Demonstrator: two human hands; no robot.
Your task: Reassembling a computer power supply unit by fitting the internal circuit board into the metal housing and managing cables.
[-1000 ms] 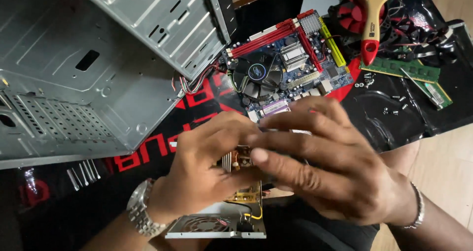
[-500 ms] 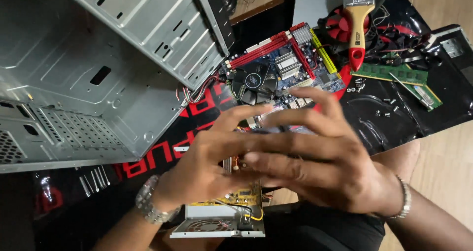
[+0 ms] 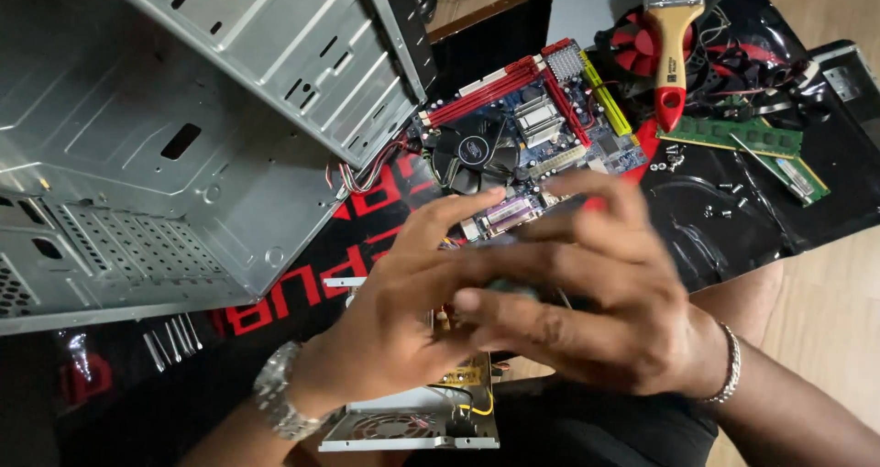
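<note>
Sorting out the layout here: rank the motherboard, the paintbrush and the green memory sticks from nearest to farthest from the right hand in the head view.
From the right hand:
1. Motherboard, just above the fingertips, centre of the mat.
2. Green memory sticks, up and to the right on the black mat.
3. Paintbrush, at the top edge, wooden handle with a red tip.
Two and three are fairly close to call.

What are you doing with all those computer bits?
A person's left hand and right hand are wrapped around an opened power supply unit held over their lap; what the fingers grip inside is hidden. A motherboard lies on the black mat beside an empty metal computer case. A paintbrush, memory sticks and loose screws lie nearby.
</note>
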